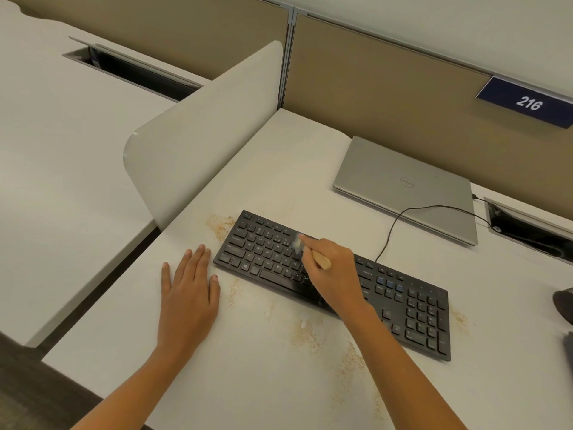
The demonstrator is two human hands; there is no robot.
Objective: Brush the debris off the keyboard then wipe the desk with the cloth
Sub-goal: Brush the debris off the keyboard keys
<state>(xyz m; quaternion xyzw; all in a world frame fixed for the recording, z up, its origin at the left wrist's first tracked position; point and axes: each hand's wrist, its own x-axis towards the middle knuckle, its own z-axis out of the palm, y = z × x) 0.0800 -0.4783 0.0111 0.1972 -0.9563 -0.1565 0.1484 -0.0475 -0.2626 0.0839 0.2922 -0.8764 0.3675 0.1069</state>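
A black keyboard (pixel 412 305) lies slanted across the white desk (pixel 279 169). My right hand (pixel 333 276) grips a small brush (pixel 321 259) with a wooden handle; its pale, blurred bristles touch the keys in the middle of the letter block. My left hand (pixel 189 293) rests flat on the desk, fingers straight, just left of the keyboard's near left corner. Brown crumbs (pixel 220 226) lie on the desk beside the keyboard's far left corner, and more debris (pixel 350 364) is scattered in front of it. No cloth can be seen.
A closed silver laptop (pixel 406 189) sits behind the keyboard, with a black cable (pixel 400 217) running to a desk cable port (pixel 527 228). A white divider panel (pixel 198 141) stands at the left. Dark objects (pixel 566 305) show at the right edge. More crumbs (pixel 459 318) lie right of the keyboard.
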